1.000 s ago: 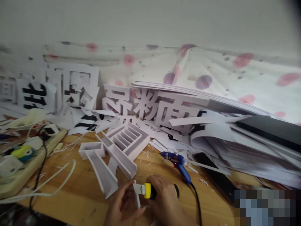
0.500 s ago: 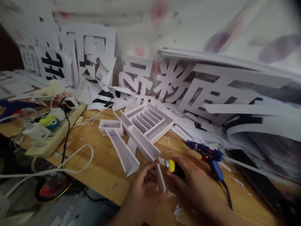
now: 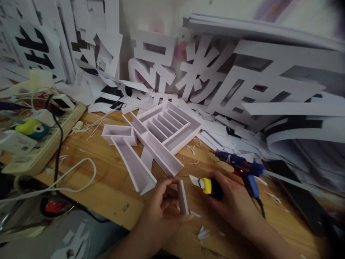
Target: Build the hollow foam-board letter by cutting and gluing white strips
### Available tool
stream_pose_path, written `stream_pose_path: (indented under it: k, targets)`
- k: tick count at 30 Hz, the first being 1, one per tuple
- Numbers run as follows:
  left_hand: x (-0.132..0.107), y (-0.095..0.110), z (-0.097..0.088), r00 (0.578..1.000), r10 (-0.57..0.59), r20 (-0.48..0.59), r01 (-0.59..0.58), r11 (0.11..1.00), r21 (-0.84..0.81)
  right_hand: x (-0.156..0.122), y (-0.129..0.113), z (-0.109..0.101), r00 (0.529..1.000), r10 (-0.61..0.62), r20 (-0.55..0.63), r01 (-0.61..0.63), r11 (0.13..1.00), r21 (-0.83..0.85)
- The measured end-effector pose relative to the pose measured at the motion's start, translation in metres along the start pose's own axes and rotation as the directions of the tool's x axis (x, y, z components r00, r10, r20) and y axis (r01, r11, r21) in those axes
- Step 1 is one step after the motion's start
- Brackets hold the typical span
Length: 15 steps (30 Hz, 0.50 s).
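Note:
Between thumb and fingertips, my left hand (image 3: 161, 207) pinches a short white foam board strip (image 3: 182, 198) by its two ends, close to the table's front. My right hand (image 3: 229, 198) is wrapped round a yellow and black utility knife (image 3: 211, 187), its blade out and pointing left, apart from the strip. Just beyond the hands lies a white hollow built-up character (image 3: 172, 144) with raised walls and several narrow slots. A blue hot glue gun (image 3: 239, 167) with a red light and a white glue stick rests right of it.
A power strip (image 3: 51, 147) with plugs and cables lies at left. Cut-out white boards (image 3: 205, 72) lean on the wall behind. A dark flat phone-like slab (image 3: 293, 194) lies at right. Scraps (image 3: 203, 233) and thin shavings litter the wooden table (image 3: 107, 183).
The knife in my right hand has moved right, away from the strip; its blade was at the strip's top end before. My left hand still holds the strip. The view has tilted down.

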<state>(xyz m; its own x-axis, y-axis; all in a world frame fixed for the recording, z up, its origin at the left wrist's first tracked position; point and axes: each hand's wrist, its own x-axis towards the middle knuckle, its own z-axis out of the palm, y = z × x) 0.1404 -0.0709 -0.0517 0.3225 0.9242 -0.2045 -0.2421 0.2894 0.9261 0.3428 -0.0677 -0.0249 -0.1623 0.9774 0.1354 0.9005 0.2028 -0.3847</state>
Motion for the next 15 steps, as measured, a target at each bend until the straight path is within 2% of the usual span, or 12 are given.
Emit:
stream_pose_path:
  k: [3,8,11,15]
  targets:
    - [-0.001,0.002,0.001,1.000,-0.008,0.010,0.007,1.000,0.012,0.004,-0.009,-0.009,0.987,-0.082,0.138,0.068,0.993,0.101]
    - [-0.006,0.003,0.003,0.997,0.074,0.000,-0.073,0.984,0.160,0.010,-0.023,-0.016,0.927,-0.217,0.305,0.164,0.968,0.188]
    - [-0.007,0.001,0.003,0.993,0.116,0.005,-0.115,0.978,0.176,0.009,-0.025,-0.016,0.905,-0.248,0.345,0.190,0.963,0.194]
    - [-0.006,0.001,0.002,0.991,0.130,0.006,-0.129,0.978,0.165,0.007,-0.025,-0.013,0.899,-0.282,0.334,0.227,0.954,0.195]
